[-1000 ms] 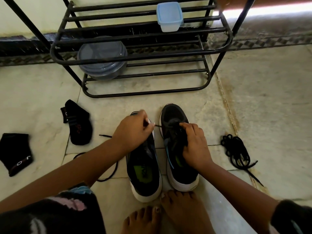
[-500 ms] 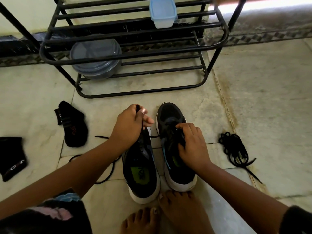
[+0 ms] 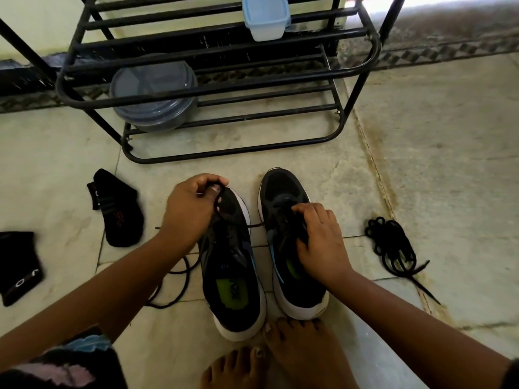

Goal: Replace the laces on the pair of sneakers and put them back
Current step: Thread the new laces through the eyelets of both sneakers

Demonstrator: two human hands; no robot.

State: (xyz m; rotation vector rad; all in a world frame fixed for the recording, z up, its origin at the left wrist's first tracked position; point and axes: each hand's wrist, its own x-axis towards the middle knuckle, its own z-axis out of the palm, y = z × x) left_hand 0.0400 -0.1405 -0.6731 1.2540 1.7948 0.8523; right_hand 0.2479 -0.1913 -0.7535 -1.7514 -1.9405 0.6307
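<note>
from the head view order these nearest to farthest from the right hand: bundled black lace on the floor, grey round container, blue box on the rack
Measured from the right hand, which grips the right sneaker:
1. Bundled black lace, on the floor just to its right.
2. Grey round container, on the rack's lower shelf, ahead and to the left.
3. Blue box, on the upper shelf, farthest back.

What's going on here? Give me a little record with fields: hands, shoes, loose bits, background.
left hand: pinches a black lace running across to the right sneaker
right hand: grips the right sneaker at its tongue
left sneaker: beside the other, on the floor
spare lace bundle: on the floor, right
socks: sock and second sock, left
shoe rack: holds a blue box and a grey tub
</note>
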